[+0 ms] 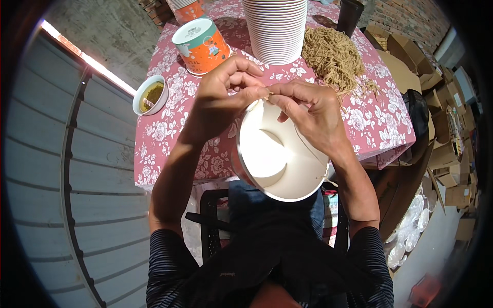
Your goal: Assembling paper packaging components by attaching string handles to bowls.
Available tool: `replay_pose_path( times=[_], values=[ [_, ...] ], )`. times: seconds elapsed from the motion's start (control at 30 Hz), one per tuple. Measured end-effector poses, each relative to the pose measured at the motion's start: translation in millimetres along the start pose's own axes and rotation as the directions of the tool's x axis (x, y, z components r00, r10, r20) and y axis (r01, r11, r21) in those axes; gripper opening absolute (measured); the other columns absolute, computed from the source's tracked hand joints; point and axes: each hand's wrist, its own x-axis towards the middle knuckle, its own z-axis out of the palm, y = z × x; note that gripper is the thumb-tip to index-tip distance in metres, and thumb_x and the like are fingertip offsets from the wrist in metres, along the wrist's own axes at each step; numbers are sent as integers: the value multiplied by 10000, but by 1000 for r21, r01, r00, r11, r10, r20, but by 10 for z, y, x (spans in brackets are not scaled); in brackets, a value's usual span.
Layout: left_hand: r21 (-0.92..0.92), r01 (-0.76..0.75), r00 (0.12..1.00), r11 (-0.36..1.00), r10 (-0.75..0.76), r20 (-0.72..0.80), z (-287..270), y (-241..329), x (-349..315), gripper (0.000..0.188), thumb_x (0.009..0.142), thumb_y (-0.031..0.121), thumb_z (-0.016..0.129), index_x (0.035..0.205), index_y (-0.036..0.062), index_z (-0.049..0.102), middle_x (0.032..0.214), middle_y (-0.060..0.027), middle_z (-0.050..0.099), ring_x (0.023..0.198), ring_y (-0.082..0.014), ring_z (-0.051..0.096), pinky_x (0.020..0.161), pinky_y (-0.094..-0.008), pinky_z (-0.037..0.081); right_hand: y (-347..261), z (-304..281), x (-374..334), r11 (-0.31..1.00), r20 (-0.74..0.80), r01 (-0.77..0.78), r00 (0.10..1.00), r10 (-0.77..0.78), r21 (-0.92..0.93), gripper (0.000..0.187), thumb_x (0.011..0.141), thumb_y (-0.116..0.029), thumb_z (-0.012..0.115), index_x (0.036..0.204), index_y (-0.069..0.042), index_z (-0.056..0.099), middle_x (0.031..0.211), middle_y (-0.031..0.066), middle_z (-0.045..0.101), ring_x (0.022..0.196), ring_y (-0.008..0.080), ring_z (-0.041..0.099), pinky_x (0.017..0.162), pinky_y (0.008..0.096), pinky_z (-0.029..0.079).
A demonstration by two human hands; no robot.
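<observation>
A white-lined paper bucket (313, 172) is tilted in front of me over my lap, its open mouth facing up toward me. My left hand (226, 90) and my right hand (316, 113) meet at its far rim. Thumbs and fingers of both pinch a thin tan cord (270, 94) there; the fingertips partly hide it. A strand runs from my right hand across the inside of the bucket, and a loose cord end (331, 181) sticks out at the right rim.
On the flowered tablecloth (167, 131) stand an upturned orange-and-green bucket (204, 50), a tall stack of white buckets (277, 31), a heap of tan cords (333, 56), a bowl of yellowish liquid (153, 96) and a dark cup (350, 18). Cardboard boxes (411, 54) crowd the right side.
</observation>
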Motion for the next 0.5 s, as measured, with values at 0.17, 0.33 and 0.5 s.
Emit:
replay_pose_path(
  times=[0.17,0.33,0.5],
  values=[
    [-36,49,999,998,-48,6,-19,-12,8,322,964,26,714,1236,-27,550,1000,-84,728,896,-95,693,772,-210,554,22,15,0,1000,4,-2,1000,2,30,160,964,-46,714,1075,50,779,859,121,767,678,135,717,575,258,567],
    [-74,103,993,992,-99,60,-17,22,16,313,977,43,706,1242,-22,553,997,-79,729,894,-98,698,771,-219,559,7,16,2,999,-24,-21,999,22,35,157,970,-52,706,1065,46,781,857,114,771,680,128,716,579,259,578],
    [-107,113,992,988,-106,72,-26,15,-4,343,969,64,722,1257,-16,554,992,-75,727,911,-103,698,803,-228,562,1,18,3,998,-36,-46,998,47,30,160,968,-80,709,1043,38,786,836,99,771,679,122,713,585,252,585]
  ],
)
